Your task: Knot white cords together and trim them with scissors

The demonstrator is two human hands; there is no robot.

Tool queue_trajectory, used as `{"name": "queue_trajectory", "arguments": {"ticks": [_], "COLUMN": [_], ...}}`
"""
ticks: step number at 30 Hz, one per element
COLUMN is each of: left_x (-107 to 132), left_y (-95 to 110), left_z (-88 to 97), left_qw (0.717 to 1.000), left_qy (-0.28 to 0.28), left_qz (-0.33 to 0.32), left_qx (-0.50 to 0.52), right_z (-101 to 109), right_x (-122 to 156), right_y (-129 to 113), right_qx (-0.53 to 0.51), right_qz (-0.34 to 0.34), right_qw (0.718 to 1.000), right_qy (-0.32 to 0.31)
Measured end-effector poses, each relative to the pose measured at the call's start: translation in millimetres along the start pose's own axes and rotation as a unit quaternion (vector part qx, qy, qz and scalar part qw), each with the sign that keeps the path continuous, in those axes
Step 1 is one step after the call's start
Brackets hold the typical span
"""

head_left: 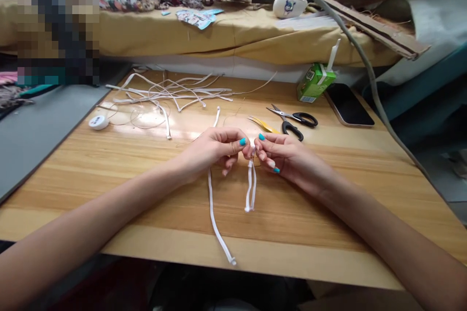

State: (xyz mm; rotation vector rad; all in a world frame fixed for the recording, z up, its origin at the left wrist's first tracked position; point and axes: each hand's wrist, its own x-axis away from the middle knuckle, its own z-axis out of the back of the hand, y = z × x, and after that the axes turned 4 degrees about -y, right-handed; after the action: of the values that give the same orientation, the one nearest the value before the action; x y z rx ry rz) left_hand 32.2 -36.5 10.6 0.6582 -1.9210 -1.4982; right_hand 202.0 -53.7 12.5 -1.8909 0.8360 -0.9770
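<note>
Both hands, left (228,148) and right (279,150), are pinching with thumb and fingertips close together, and the doubled white cord (249,187) is hanging between them, its top hidden in their grip. Which fingers are gripping the thin copper-coloured wire (252,158) around its neck is too small to tell. The cord is looking light, soft and limp, so the wire-bound neck would be the surest hold; the wire is probably springy and slippery. A single narrow white strip (219,233) is trailing beneath the left hand towards the body. Beyond that hand, a tangle of flat strips (175,95) is lying on the smooth wood-grained tabletop (146,189); metal-bladed scissors (292,116) with black handles are resting beyond the right.
</note>
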Motion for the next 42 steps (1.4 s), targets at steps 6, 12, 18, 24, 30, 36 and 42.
{"name": "queue_trajectory", "arguments": {"ticks": [6,12,18,24,30,36,42], "left_x": [-2.5,-3.6,-2.2,-2.6,-5.8,-7.2,-9.5], "left_y": [2.4,3.5,-0.1,-4.9,-6.0,-4.5,-4.6], "left_z": [2.1,0.9,5.5,14.2,14.2,14.5,25.6], "left_qw": [0.999,0.998,0.998,0.989,0.992,0.992,0.981], "left_qy": [0.010,0.025,0.007,0.015,-0.024,0.000,0.058], "left_qz": [-0.005,0.014,-0.019,-0.124,-0.120,-0.121,-0.150], "left_qx": [-0.050,-0.056,-0.065,-0.077,0.025,-0.040,-0.113], "right_z": [4.2,3.8,9.4,11.2,-1.8,-2.3,-1.0], "right_x": [-0.7,0.4,0.6,0.9,3.9,-1.2,-2.5], "right_y": [-2.1,-6.4,-7.8,-6.9,-3.9,1.6,2.5], "right_qx": [-0.007,-0.026,-0.030,0.009,0.215,0.244,0.239], "right_qz": [-0.038,-0.061,-0.045,0.076,0.004,0.040,0.072], "right_qw": [0.999,0.998,0.999,0.996,0.974,0.969,0.968], "right_qy": [0.007,0.002,-0.005,0.056,-0.064,0.004,0.028]}}
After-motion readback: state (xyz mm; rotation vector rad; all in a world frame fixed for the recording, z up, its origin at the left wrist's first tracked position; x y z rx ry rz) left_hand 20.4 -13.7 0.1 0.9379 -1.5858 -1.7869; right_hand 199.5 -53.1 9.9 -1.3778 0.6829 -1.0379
